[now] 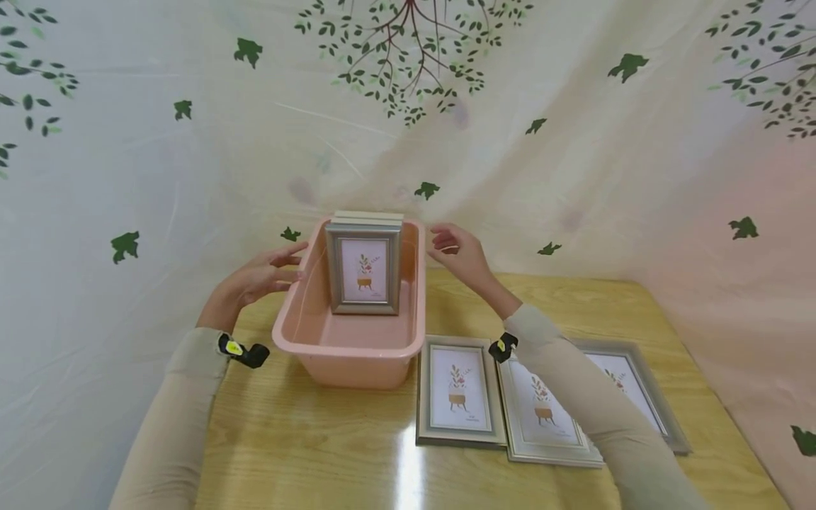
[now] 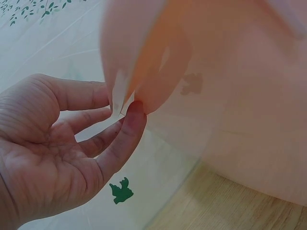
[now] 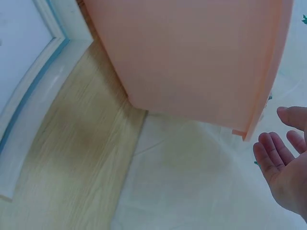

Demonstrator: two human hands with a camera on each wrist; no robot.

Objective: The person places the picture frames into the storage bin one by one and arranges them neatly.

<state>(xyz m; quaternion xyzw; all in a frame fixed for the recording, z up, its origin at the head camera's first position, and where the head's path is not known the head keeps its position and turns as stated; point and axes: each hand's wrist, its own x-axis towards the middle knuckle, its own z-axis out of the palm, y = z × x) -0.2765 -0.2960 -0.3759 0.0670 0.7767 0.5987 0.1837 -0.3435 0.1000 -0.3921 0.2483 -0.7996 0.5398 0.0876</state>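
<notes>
Nearest, two beige sleeves [image 1: 181,425] reach forward over a wooden table [image 1: 306,453], each with a small black device [image 1: 247,352] strapped near the wrist. The right sleeve crosses over three picture frames lying face up. The left frame [image 1: 457,389] lies beside the tub's near right corner; the middle frame [image 1: 542,404] sits close against it, partly covered by the sleeve; the right frame [image 1: 627,382] is mostly hidden at its near left side.

Farther in, a pink tub [image 1: 349,352] stands on the table. The two hands are apart, one on each side of it. The left hand [image 1: 261,276] is at the tub's left rim, thumb above and fingers bent below, with a fingertip overlapping the rim in the left wrist view; whether they pinch it cannot be told. The right hand [image 1: 460,253] is clear of the right rim, near its far end, fingers loosely bent and holding nothing.

Inside the tub, toward the far end, a silver-grey frame [image 1: 365,273] stands upright, its plant picture facing the person. Pale top edges [image 1: 368,217] show just behind it.

Farthest back hangs a pale cloth [image 1: 542,191] printed with green birds and leafy branches.
</notes>
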